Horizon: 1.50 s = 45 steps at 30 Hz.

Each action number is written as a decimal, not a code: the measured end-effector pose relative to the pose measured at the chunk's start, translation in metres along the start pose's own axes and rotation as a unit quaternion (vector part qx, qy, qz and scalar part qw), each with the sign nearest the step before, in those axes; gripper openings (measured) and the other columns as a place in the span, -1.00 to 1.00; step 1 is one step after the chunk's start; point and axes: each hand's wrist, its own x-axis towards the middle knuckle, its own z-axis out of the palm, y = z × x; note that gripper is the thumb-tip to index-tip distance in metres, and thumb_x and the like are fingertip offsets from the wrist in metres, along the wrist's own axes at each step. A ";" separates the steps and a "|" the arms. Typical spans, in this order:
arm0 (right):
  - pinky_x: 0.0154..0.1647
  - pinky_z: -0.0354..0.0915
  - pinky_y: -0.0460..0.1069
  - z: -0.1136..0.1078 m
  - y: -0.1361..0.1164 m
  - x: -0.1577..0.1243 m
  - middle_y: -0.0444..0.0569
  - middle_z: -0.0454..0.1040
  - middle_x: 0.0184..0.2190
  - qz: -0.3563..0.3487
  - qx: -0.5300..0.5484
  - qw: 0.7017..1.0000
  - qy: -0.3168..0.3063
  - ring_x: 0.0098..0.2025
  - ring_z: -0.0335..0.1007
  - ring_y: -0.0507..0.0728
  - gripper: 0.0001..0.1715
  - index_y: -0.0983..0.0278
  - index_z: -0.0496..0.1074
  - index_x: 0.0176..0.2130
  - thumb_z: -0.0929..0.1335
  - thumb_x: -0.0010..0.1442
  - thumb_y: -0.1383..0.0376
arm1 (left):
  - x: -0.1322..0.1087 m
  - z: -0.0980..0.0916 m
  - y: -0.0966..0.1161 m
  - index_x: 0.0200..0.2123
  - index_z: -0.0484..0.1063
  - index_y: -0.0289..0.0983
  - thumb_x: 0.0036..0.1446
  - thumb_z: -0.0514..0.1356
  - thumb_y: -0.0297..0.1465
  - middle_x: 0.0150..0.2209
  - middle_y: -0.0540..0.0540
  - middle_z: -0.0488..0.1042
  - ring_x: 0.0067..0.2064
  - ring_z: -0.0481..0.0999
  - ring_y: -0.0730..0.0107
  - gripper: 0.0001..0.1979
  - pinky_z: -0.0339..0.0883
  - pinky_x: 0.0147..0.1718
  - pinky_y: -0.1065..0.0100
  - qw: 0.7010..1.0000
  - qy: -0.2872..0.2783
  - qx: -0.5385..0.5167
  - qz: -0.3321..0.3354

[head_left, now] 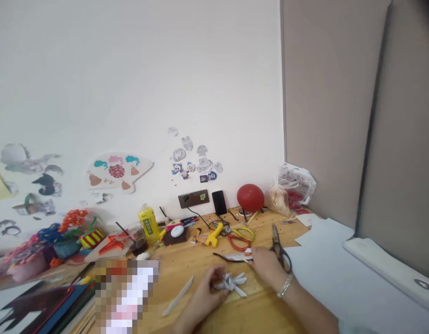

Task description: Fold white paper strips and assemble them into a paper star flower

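Note:
My left hand [210, 288] has its fingers closed on the near-left side of a folded white paper piece [231, 282], whose narrow arms spread out like a star. Further right, my right hand [268, 265] reaches down to the table with bent fingers. At its fingertips is a small white-and-orange item [248, 252], too small to make out. A dark curved strip [219, 255] runs leftward from there. Dark-handled scissors [277, 241] lie beside and partly behind the right hand. Left of my left hand rests a narrow white paper strip [179, 296].
Behind the hands lie a yellow glue gun [214, 235], red-handled pliers [237, 243] and a red balloon [251, 198]. A yellow bottle [149, 223] stands by the wall. White paper sheets [315, 273] cover the right side. Folders and craft flowers [73, 219] crowd the left.

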 end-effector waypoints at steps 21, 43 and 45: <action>-0.33 0.25 -0.04 0.024 -0.004 0.005 0.09 0.49 -0.36 -0.039 -0.038 0.999 0.002 -0.28 0.42 0.20 -0.74 0.34 0.43 -0.33 0.19 0.14 0.53 | -0.002 0.006 0.015 -0.48 0.34 -0.23 0.09 0.05 -0.37 -0.37 -0.16 0.40 -0.29 0.37 0.24 -0.85 0.29 -0.32 0.25 0.971 0.077 0.192 0.118; -0.30 0.15 -0.08 0.008 -0.020 -0.017 -0.07 0.40 -0.40 -0.240 0.105 0.965 0.028 -0.30 0.30 0.08 -0.81 0.28 0.37 -0.36 0.20 0.22 0.38 | -0.006 0.001 0.021 -0.23 0.29 -0.26 0.00 0.17 -0.25 -0.20 -0.15 0.32 -0.14 0.31 0.17 -0.72 0.22 -0.17 0.17 0.940 0.151 0.279 0.122; -0.32 0.14 -0.08 0.009 -0.020 -0.016 -0.07 0.40 -0.41 -0.262 0.064 0.962 0.033 -0.31 0.29 0.09 -0.79 0.28 0.38 -0.37 0.20 0.21 0.37 | -0.006 0.004 0.022 -0.21 0.29 -0.26 -0.02 0.18 -0.22 -0.17 -0.16 0.32 -0.14 0.31 0.15 -0.68 0.22 -0.18 0.17 0.930 0.170 0.304 0.115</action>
